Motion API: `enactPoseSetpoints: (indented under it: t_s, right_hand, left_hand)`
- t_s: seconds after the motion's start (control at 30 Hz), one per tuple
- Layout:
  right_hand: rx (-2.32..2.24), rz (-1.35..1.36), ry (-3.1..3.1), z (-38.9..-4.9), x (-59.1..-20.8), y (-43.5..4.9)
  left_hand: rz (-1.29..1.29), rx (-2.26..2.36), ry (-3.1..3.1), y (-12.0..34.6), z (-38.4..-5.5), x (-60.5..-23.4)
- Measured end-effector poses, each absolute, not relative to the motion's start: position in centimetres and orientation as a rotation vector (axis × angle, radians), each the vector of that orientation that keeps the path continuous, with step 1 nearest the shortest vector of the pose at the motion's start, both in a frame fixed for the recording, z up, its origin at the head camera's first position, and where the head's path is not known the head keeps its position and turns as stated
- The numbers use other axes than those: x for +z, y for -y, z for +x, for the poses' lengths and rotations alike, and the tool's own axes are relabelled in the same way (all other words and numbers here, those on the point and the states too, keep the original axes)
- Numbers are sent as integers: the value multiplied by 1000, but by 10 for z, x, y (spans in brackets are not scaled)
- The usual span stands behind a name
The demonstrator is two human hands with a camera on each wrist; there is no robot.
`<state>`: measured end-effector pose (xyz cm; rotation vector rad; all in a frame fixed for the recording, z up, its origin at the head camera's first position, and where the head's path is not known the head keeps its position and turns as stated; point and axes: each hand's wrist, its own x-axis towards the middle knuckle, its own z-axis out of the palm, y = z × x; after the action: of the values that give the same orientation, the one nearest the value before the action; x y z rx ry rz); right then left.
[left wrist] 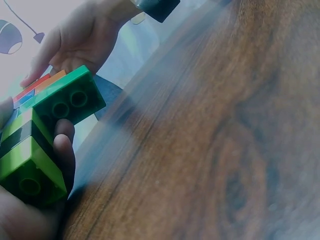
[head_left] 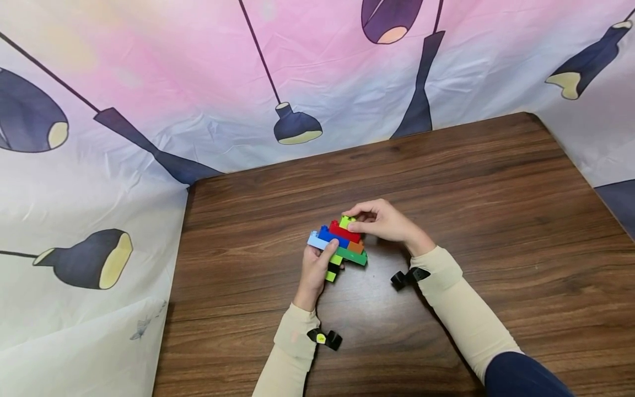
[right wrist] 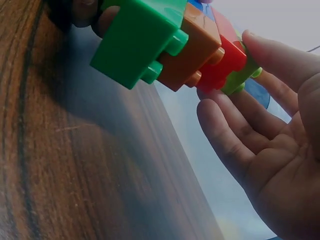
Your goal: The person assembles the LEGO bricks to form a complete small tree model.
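Note:
A tree-shaped stack of toy building bricks is held up over the table by both hands. My left hand (head_left: 312,270) grips its narrow stem of lime and black bricks (left wrist: 31,160), thumb on the near face. Above the stem runs a row with a light blue brick (head_left: 316,241) and a green brick (head_left: 358,257). Over that sit a blue brick (head_left: 331,236) and an orange brick (right wrist: 192,47), then a red brick (right wrist: 226,55). At the top my right hand (head_left: 389,223) pinches a small lime brick (head_left: 346,221) between thumb and fingers.
The brown wooden table (head_left: 248,309) lies under both arms. A cloth backdrop (head_left: 208,82) printed with lamps hangs along its far and left edges. Each wrist carries a small black camera, one on the left sleeve (head_left: 292,336) and one on the right sleeve (head_left: 446,281).

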<state>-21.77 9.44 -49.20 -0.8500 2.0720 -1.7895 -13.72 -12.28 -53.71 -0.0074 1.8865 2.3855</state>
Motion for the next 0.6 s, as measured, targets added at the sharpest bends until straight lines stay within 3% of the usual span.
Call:
enactPoseSetpoints:
  t_s: [0.6]
  right_hand:
    - [-1694, -752, -2032, -211, -491, -103]
  left_hand:
    - [20, 2537, -1618, 123, -138, -535]
